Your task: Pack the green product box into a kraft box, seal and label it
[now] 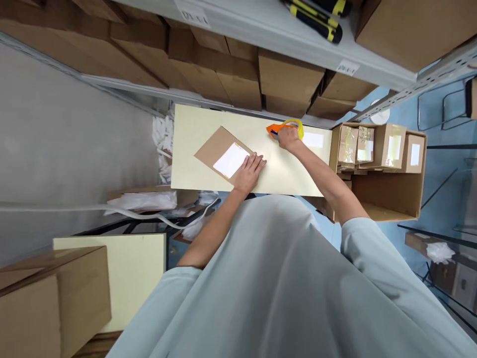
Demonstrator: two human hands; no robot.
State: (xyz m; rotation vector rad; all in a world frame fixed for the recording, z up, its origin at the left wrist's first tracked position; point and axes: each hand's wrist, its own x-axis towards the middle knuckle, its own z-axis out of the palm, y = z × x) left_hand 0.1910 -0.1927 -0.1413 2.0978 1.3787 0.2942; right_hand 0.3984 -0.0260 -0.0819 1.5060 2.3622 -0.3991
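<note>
A flat brown cardboard piece [214,147], perhaps a box or mailer, lies turned at an angle on the pale yellow tabletop [190,171]. On it is a white label [229,161]. My left hand [250,171] rests with fingers stretched out over the label's right edge and the cardboard's corner. Farther right, my right hand [288,137] is closed around an orange tape dispenser [273,130] carrying a yellow roll of tape [300,128]. The dispenser is at the table's back part; whether it touches the surface I cannot tell.
Right of the table stands an open carton [387,194] with several labelled small boxes [391,144]. Above the back edge runs a metal shelf [238,25] with brown boxes [288,74] below and black-and-yellow cutters [316,20] on top. Another box [82,283] sits lower left.
</note>
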